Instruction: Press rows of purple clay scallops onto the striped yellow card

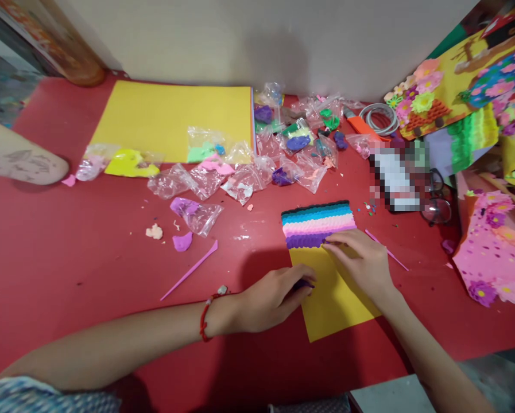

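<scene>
A yellow sheet of paper point(335, 304) lies in front of me, its upper part covered with bands of clay point(317, 221) in black, blue, white, pink and purple. My left hand point(274, 295) is closed around a lump of dark purple clay point(304, 284), above the sheet's left edge. At the lower edge of the purple band, the fingertips of my right hand point(360, 261) pinch a small bit of purple clay point(325, 241). The palm side of the right hand is hidden. Just right of it lies a thin pink modelling tool point(386, 250).
Another pink tool point(189, 269) lies to the left, near loose purple clay point(182, 241). Plastic bags of clay point(298, 143) spread along the back beside yellow paper point(175, 109). A phone point(397, 178), glasses point(437, 209) and flower-decorated crafts point(494, 246) are at right; a bottle point(24, 152) stands left.
</scene>
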A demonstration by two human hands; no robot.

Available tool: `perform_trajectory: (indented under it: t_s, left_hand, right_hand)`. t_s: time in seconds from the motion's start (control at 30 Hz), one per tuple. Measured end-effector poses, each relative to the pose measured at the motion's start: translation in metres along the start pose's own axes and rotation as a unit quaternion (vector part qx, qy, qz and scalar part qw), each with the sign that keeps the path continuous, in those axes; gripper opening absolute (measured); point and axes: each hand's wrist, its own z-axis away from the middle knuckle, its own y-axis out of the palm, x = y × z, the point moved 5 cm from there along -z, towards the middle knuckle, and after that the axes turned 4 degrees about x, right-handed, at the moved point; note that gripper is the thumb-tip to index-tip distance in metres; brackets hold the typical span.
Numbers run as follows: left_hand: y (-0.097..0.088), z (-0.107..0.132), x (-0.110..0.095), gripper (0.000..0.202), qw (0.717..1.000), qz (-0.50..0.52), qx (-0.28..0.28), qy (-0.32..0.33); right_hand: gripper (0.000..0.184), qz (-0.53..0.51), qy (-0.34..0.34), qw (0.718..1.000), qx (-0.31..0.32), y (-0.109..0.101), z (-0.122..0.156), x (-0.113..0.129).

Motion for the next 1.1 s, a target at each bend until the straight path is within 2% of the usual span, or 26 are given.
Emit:
perform_trajectory:
  t_s: [0.07, 0.2, 0.37, 0.63, 0.83, 1.1]
  left_hand:
    - [0.0, 0.0, 0.0, 0.01, 1.0, -0.001, -0.001, 0.0]
    - [0.0, 0.001, 0.0, 0.01, 1.0, -0.001, 0.0, -0.005]
    - [0.0, 0.0, 0.001, 0.011, 1.0, 0.0, 0.004, -0.015]
    - [0.0, -0.001, 0.0, 0.011, 1.0, -0.005, 0.001, -0.01]
    - [0.002, -0.001, 0.001, 0.01, 0.999, -0.03, 0.0, -0.012]
    - [0.008, -0.002, 0.001, 0.012, 0.998, -0.056, -0.022, -0.013]
  right_hand:
    - [0.006, 0.009, -0.011, 1.0, 0.001, 0.002, 0.001, 0.0]
    - [0.015, 0.04, -0.041, 0.998, 0.009, 0.005, 0.003, 0.001]
    - [0.01, 0.092, -0.054, 0.994, 0.0, 0.006, 0.002, 0.004]
    - [0.011, 0.212, -0.11, 0.971, 0.003, 0.01, 0.003, 0.015]
    - [0.017, 0.236, -0.09, 0.967, 0.045, 0.009, 0.008, 0.016]
    - [0.015, 0.214, -0.096, 0.971, 0.048, 0.009, 0.013, 0.021]
